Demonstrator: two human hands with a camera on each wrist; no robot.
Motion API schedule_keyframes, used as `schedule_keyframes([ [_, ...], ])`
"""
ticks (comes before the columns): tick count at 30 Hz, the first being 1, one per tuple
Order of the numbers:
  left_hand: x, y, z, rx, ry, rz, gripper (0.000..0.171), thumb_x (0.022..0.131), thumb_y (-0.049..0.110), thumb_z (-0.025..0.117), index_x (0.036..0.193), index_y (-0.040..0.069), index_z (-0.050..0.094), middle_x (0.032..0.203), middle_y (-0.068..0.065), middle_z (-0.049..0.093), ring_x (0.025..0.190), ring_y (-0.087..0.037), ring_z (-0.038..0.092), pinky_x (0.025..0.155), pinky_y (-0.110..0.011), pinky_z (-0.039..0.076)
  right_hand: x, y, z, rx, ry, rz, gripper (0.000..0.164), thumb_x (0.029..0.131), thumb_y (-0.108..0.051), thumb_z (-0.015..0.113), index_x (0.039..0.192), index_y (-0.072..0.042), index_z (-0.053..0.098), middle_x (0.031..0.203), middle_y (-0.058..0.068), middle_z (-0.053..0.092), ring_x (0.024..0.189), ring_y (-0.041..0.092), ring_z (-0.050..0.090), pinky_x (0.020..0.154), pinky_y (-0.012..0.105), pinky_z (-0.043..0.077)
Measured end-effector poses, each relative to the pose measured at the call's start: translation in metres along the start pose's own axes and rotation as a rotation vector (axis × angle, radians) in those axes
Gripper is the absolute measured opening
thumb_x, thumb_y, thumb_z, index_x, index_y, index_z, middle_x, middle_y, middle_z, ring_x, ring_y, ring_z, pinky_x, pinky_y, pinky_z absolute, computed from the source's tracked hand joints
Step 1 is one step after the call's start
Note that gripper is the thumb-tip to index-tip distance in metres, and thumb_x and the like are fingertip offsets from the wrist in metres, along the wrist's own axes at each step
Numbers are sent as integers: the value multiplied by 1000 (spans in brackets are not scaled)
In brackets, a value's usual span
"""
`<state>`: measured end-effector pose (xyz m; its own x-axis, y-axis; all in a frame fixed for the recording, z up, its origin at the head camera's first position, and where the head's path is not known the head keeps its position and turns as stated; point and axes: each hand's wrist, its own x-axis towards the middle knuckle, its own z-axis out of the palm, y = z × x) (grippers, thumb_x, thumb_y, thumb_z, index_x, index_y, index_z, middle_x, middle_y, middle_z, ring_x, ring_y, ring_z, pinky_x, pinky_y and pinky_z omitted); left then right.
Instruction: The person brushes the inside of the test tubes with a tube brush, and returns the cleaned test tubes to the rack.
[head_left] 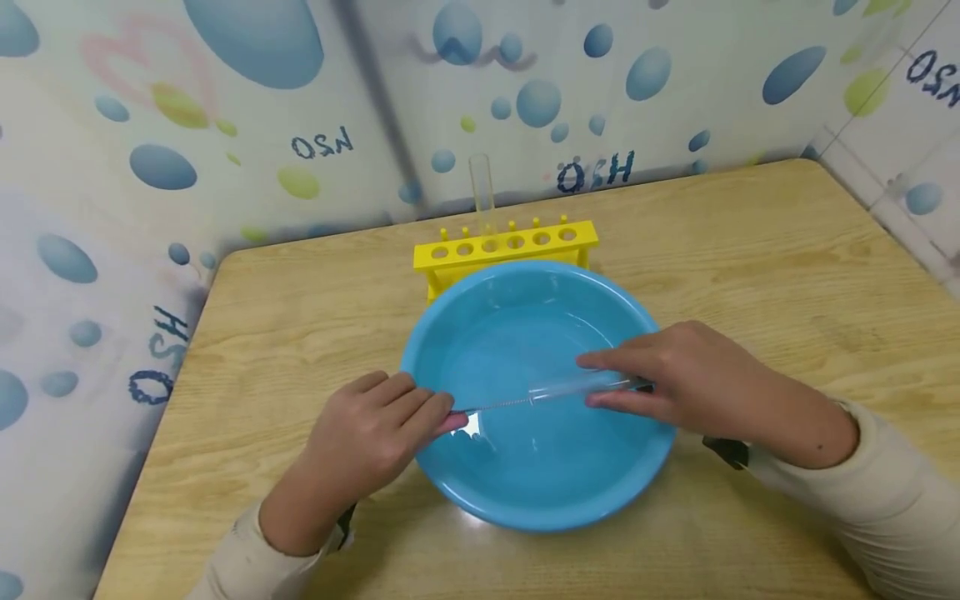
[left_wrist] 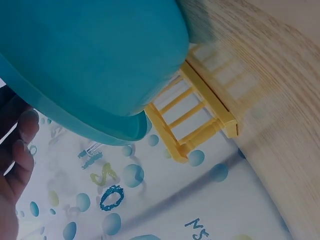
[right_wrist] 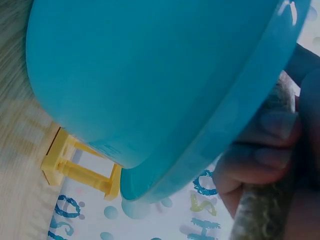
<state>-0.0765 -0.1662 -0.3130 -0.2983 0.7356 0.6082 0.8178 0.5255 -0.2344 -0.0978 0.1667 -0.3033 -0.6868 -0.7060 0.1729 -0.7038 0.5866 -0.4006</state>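
Note:
Over the blue basin (head_left: 543, 518), my right hand (head_left: 697, 387) holds a clear glass test tube (head_left: 566, 387) lying nearly level, its open end toward the left. From that mouth runs the thin twisted wire of a test tube brush (head_left: 504, 404), and my left hand (head_left: 378, 425) pinches the wire's outer end. Close up in the right wrist view, the brush's bristles (right_wrist: 262, 212) show in the glass beneath my curled fingers (right_wrist: 277, 157). The left wrist view catches only some left fingers (left_wrist: 25, 157) at its edge; the wire is hidden there.
Directly behind the basin stands a yellow test tube rack (head_left: 422, 257) with pegs along its back. One clear test tube (head_left: 483, 179) stands upright in it. All rest on a wooden table (head_left: 750, 250) against a wall (head_left: 247, 150) patterned with bubbles.

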Motion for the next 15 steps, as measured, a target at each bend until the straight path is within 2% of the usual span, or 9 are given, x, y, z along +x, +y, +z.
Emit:
schedule_keyframes([
  [4,-2,-1,0,-64,-29,-33,46,107,37,45,73,9,59,59,3,61,52,-11,50,47,-21,44,0,1,0,-70,46,-9,38,86,-36,79,120,-19,74,85,-7,76,60,-7,54,52,13,43],
  [7,-4,-1,-1,-116,-82,-81,50,108,39,43,68,11,57,57,4,60,51,-10,50,48,-21,46,0,2,0,-117,92,-29,40,84,-36,80,120,-20,74,83,-7,76,58,-5,54,50,14,41],
  [11,-7,-2,-2,-225,-121,-165,53,108,40,41,63,14,56,52,6,48,48,-6,38,46,-14,35,0,4,2,-137,119,-46,41,83,-34,81,120,-19,74,83,-8,75,58,-5,54,50,14,41],
  [15,-7,-4,-3,-311,-109,-226,51,107,39,42,64,17,58,52,9,44,48,-2,34,47,-11,31,0,6,1,-133,140,-57,41,83,-33,81,120,-18,74,87,-6,77,60,-4,57,51,14,43],
])
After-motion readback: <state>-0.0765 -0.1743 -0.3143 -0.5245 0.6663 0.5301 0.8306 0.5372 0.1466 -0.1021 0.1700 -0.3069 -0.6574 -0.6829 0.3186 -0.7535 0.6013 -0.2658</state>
